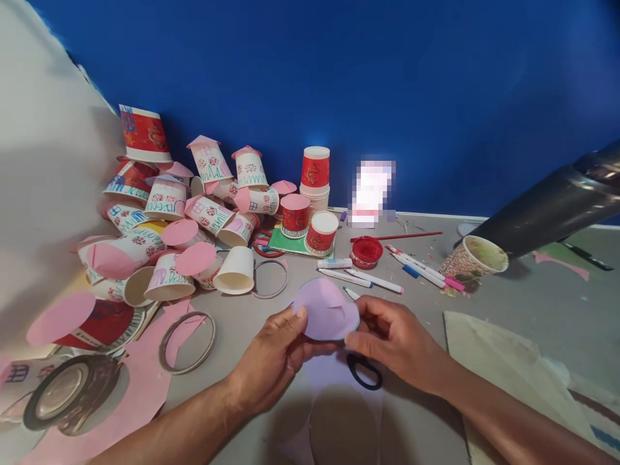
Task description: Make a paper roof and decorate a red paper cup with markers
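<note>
A round piece of pinkish-purple paper (322,311) with a short slit near its middle is held above the grey table, bent slightly. My left hand (276,349) grips its left edge, thumb on top and fingers beneath. At its right edge, my right hand (394,339) pinches the paper between thumb and fingers. Just under the hands lie black-handled scissors (365,372), their blades hidden. Below them, a purple sheet with a large round hole (298,445) rests on the table near the front edge of the view.
Decorated paper cups (167,197) with pink paper tops are piled at left. Red cups (316,169) stand behind, near markers (372,280) and a red lid (367,252). Tape rolls (188,342) lie at left; a patterned cup (477,261), dark tube (547,200) and cloth (504,374) are right.
</note>
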Action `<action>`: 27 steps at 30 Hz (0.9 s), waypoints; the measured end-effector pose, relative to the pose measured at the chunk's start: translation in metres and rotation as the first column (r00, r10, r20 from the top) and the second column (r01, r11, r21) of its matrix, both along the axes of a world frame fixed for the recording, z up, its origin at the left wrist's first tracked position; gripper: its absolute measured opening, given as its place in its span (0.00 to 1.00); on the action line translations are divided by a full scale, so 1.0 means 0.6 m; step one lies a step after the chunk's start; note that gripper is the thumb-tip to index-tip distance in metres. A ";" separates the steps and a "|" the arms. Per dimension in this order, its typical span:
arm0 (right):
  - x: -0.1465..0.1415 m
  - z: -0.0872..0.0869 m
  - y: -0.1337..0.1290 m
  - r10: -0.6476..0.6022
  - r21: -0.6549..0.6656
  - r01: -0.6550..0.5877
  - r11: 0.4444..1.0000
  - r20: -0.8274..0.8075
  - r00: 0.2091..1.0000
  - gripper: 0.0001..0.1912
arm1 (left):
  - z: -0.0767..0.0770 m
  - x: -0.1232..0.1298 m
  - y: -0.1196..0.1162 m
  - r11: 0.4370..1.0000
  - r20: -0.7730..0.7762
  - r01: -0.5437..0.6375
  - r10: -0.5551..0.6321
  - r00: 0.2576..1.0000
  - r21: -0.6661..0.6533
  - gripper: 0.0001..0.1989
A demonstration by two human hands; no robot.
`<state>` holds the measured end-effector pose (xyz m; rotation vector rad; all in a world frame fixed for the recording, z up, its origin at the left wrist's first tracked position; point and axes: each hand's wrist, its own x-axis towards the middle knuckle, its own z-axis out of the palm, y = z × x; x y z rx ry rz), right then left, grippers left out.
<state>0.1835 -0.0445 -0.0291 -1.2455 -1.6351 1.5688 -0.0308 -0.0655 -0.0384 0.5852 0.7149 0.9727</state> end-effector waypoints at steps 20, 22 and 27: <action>-0.002 0.010 -0.004 -0.071 0.071 0.062 0.996 0.119 0.990 0.20 | 0.004 -0.006 0.004 0.988 -0.482 0.038 0.038 0.876 0.147 0.15; -0.004 0.013 -0.009 -0.061 0.107 0.047 0.993 0.135 0.989 0.19 | 0.003 -0.005 0.001 0.975 -0.539 0.081 0.044 0.841 0.206 0.14; -0.006 0.019 -0.018 -0.022 0.181 -0.015 0.983 0.202 0.979 0.17 | 0.005 -0.002 -0.003 0.952 -0.602 0.127 0.070 0.796 0.278 0.11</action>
